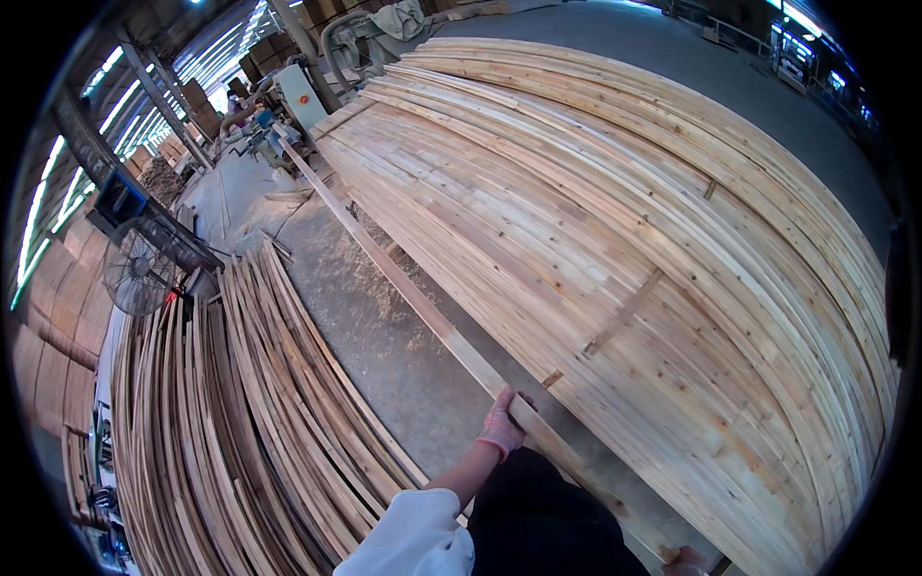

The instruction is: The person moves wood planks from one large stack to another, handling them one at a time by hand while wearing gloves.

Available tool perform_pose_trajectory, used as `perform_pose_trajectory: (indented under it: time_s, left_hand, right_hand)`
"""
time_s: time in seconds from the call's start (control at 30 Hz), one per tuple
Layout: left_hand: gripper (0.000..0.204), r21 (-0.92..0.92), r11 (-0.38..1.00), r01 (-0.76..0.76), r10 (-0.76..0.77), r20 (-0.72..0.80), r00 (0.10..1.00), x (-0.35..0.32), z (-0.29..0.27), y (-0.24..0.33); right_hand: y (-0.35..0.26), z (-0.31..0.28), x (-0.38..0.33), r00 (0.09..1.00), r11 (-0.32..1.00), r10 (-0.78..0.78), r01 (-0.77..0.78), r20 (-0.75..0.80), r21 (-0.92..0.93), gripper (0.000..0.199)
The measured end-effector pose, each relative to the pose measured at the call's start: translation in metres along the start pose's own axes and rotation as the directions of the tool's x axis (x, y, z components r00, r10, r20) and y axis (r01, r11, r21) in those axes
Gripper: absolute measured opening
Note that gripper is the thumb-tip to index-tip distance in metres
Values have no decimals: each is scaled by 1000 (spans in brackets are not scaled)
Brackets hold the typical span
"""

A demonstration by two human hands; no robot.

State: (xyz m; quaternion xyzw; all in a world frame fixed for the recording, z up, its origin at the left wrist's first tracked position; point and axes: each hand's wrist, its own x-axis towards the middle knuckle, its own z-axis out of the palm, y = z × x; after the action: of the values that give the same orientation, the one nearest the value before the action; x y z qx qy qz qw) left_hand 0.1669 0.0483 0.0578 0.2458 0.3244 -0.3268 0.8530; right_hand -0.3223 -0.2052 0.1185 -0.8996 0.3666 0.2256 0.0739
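Note:
A long, narrow wooden board (420, 302) runs from a machine at the far left down to the lower edge beside my legs. My left hand (501, 424), in a pale pinkish glove, is closed around the board, thumb on the near side and fingertips showing past the far edge. At the board's near end, by the lower edge of the picture, my right hand (685, 561) grips it; most of that hand is cut off. To the right of the board lies a broad stack of pale wooden planks (519, 240), laid side by side.
Many loose wooden strips (230, 413) lie in a pile on my left. Sawdust (384, 288) covers the concrete floor between pile and stack. A machine with a light panel (302, 96) stands at the far end. A pedestal fan (140, 266) is at the left, near a post.

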Motion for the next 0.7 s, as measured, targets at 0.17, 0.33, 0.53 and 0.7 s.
perform_pose_trajectory:
  time_s: [0.17, 0.33, 0.53, 0.7]
  left_hand:
    - [46, 206, 960, 188, -213, 104, 972, -33, -24, -54]
    - [43, 377, 794, 478, -551, 111, 827, -46, -75, -143]
    - [34, 413, 867, 278, -321, 37, 946, -63, -27, -98]
    - [43, 469, 858, 211, -322, 171, 931, -46, -11, -27]
  right_hand:
    - [-97, -44, 81, 936, 989, -62, 11, 348, 149, 35]
    - [-190, -67, 111, 892, 837, -444, 383, 78, 390, 55]
    - [-125, -53, 114, 920, 560, -383, 301, -80, 772, 46]
    - [86, 4, 65, 993, 985, -22, 2, 120, 172, 53]
